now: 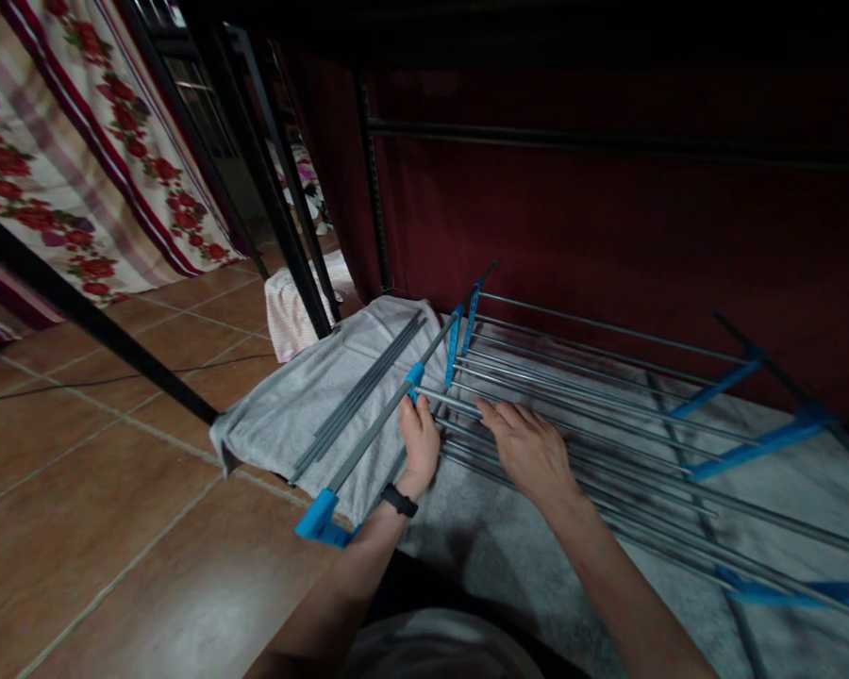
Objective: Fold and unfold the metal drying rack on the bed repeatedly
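Note:
A partly assembled drying rack of grey metal rods and blue plastic joints lies in front of me. My left hand (421,441), with a black band on its wrist, is closed around a blue plastic connector (414,374) on one of the side rods. A thicker grey tube (447,401) runs from that connector to the right. My right hand (530,449) is closed over this tube, a short way from the connector; its fingertips are partly hidden. Nearest me on the left, a blue corner piece (317,517) caps the end of the side rod.
Several loose grey rods (364,396) lie side by side on a grey blanket (261,424). Blue brackets (757,448) join the rack's far right side. Black metal posts (283,217) and a dark red cloth (573,217) surround the spot. Brown floor tiles (77,471) lie left.

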A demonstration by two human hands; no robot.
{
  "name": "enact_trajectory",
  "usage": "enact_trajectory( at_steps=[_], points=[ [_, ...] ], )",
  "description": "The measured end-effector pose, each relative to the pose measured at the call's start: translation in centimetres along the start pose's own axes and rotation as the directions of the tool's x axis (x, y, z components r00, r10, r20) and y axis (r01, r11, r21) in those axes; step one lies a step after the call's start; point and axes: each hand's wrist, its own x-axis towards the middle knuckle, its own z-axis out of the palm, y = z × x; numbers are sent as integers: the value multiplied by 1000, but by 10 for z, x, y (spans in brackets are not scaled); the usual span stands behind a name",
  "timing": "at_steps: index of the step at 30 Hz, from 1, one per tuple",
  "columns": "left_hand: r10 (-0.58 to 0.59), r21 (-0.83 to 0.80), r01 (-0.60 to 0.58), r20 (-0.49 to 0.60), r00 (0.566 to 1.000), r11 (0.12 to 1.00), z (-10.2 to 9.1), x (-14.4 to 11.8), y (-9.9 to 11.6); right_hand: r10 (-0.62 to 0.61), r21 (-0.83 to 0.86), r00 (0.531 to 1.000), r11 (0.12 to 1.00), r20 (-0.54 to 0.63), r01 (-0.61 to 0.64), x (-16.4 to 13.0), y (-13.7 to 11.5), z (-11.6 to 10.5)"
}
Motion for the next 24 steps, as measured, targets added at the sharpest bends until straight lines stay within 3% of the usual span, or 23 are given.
enact_trajectory(
  at_steps=[17,21,24],
  points=[
    [-24,7,24,-27,999,1000,4,0,0,15,32,995,999,102,-19,12,2,-3],
    [-35,-2,35,41,999,999,-3,2,-3,20,75,994,997,111,-29,11,1,3],
    [51,29,-53,64,997,998,-14,-4,-6,7,85,995,996,101,-16,11,2,4]
  ],
)
